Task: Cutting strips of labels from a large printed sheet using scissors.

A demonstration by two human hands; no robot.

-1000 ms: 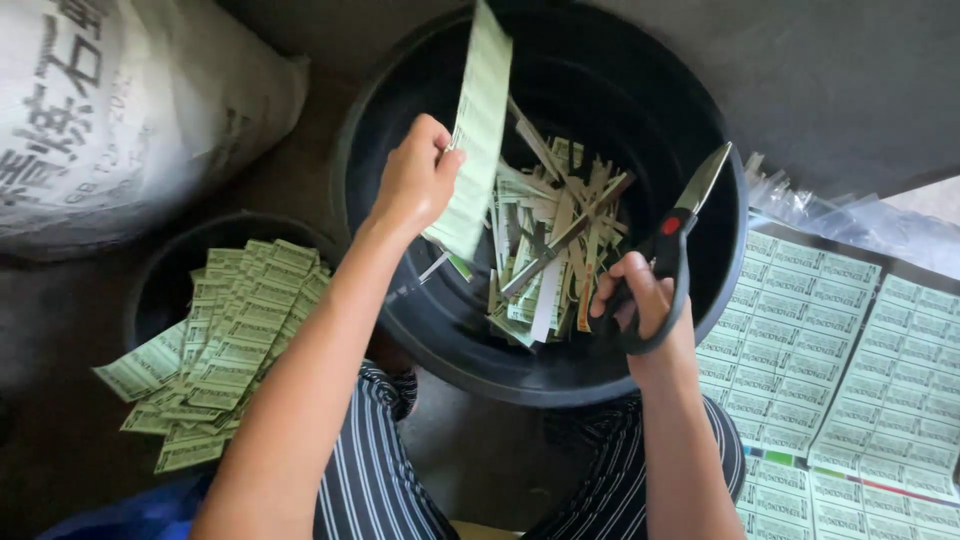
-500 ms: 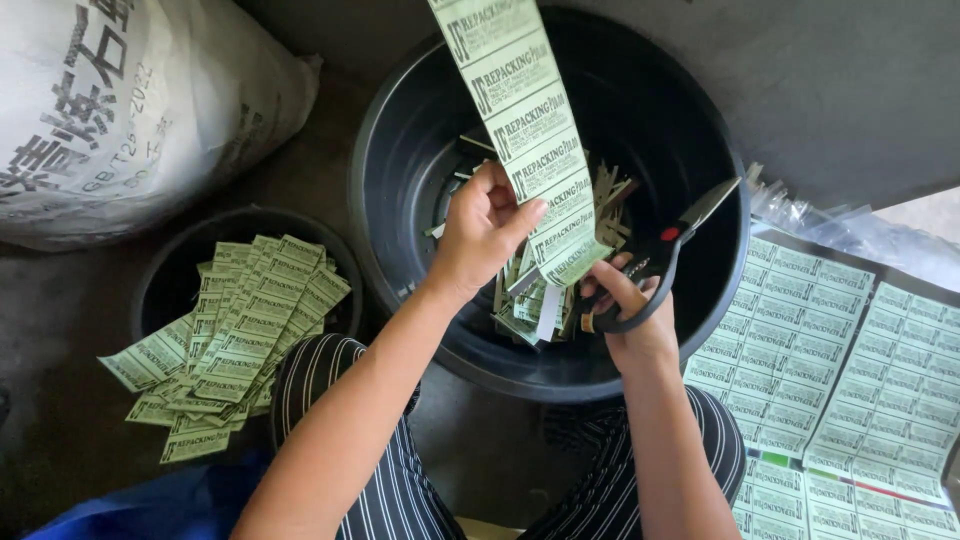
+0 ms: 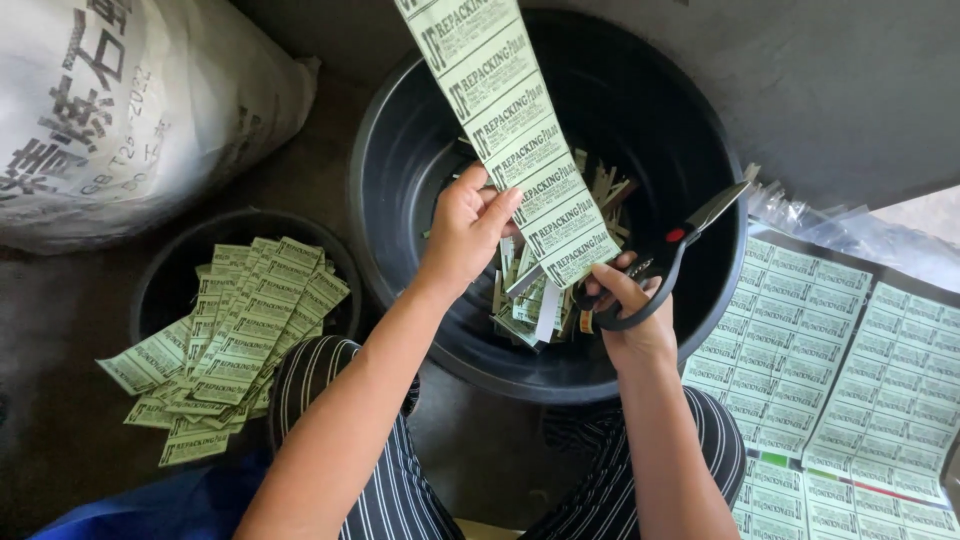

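Pinched in our left hand (image 3: 468, 232), the long strip of pale green labels (image 3: 520, 140) hangs above the big black tub (image 3: 400, 180), its long axis running up and away from us. Our right hand (image 3: 622, 305) clenches the black scissors (image 3: 665, 262), blades open, just right of the strip's lower end. Cut labels (image 3: 235, 340) pile on the smaller tub (image 3: 165, 275) to the left; uncut label sheets (image 3: 850, 340) lie right.

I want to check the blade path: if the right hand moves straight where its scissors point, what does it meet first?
Probably the far-right rim of the black tub; the scissors in the right hand point up-right, away from the label strip. Depth is uncertain.
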